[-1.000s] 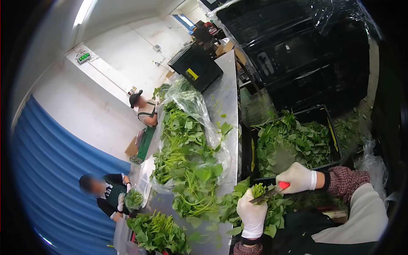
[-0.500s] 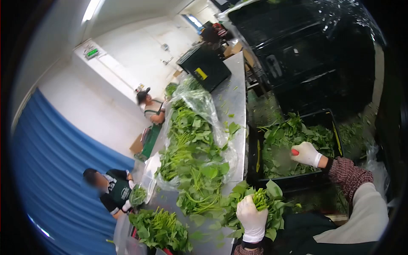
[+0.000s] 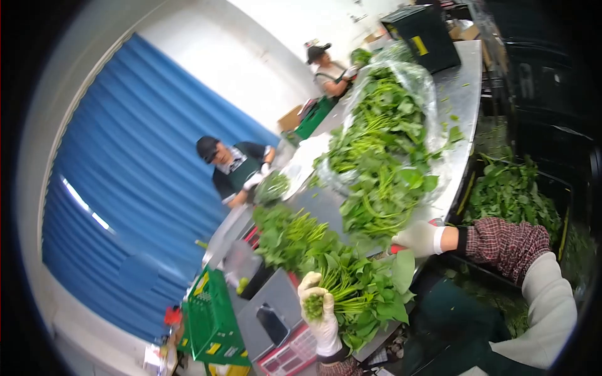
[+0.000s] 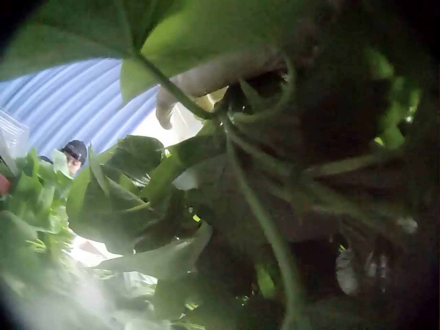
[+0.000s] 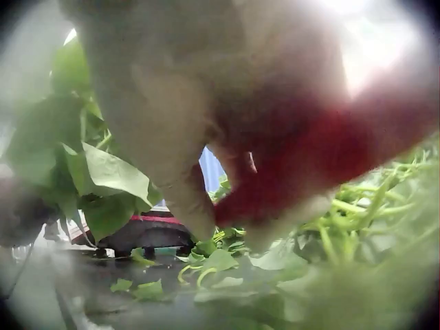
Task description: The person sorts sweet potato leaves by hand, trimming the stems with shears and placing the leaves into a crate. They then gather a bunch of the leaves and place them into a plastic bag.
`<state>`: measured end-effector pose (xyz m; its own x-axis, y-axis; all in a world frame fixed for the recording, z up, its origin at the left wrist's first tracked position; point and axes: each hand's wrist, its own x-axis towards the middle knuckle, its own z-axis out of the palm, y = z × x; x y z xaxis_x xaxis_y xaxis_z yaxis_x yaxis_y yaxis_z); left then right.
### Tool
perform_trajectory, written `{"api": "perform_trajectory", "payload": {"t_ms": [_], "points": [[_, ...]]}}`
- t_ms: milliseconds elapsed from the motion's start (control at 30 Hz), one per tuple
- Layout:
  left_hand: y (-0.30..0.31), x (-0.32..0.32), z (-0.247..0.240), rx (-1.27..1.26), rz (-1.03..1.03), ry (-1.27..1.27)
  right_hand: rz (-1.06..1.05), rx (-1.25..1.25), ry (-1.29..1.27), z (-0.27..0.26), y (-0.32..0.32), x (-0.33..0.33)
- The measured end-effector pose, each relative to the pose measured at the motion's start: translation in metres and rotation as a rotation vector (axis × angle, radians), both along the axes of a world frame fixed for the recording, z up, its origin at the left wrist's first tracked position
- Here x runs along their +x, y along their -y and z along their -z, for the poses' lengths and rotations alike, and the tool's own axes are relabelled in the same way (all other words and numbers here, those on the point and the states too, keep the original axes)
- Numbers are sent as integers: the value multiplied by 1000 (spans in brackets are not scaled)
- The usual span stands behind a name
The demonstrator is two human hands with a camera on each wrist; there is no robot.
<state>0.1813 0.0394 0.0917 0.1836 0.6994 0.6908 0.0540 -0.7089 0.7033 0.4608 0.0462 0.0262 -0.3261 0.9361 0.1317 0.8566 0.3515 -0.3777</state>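
In the head view my gloved left hand grips a bunch of leafy greens by the stems. Its cut stem ends show at the fingers, and the leaves spread to the right. My gloved right hand holds a red-handled knife low over the table edge, beside the leaves. The blade is barely visible. In the left wrist view, leaves and stems cover most of the left hand. A long pile of greens lies on plastic film beyond both hands.
Another heap of greens lies left of the bunch, near a phone-like dark device and a green crate. A black crate of leaves stands at right. Two people work across the metal table.
The knife moved away from the stem ends, over the leaf crate, then back to the table. The left hand carried the bunch left and turned its stem ends. The head view swung left.
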Motion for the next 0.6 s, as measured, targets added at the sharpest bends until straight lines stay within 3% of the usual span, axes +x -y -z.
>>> {"api": "perform_trajectory", "payload": {"t_ms": [33,100,133,200,267,300,333,400,467,533,567,600], "points": [[-1,-8,2,-10,-28,44,-35,9,-1,7,-15,-11],[-6,-20,6,-16,-48,129,-114,259,-78,28,-48,-26],[-5,-24,7,-10,-63,130,-76,291,43,10,-50,-30],[-5,-29,10,-4,-147,102,5,517,-55,-21,-47,-26],[-6,-29,14,-57,-159,110,24,566,-515,-44,-33,-18],[-9,-23,15,127,-237,-15,-69,393,-731,-58,-20,-13],[-12,-15,15,313,-308,-138,-59,398,-724,-75,0,-10],[-9,2,16,536,-507,-461,-287,-495,-950,-98,35,-6],[-5,25,22,766,-501,-511,-499,-876,-1007,-70,43,-15],[3,43,33,925,-416,-610,-524,-1056,-1189,-21,49,-33],[12,55,37,992,-356,-623,-456,-1070,-1248,-16,57,-32],[22,65,39,1058,-299,-634,-257,-1041,-1388,-9,67,-30]]}}
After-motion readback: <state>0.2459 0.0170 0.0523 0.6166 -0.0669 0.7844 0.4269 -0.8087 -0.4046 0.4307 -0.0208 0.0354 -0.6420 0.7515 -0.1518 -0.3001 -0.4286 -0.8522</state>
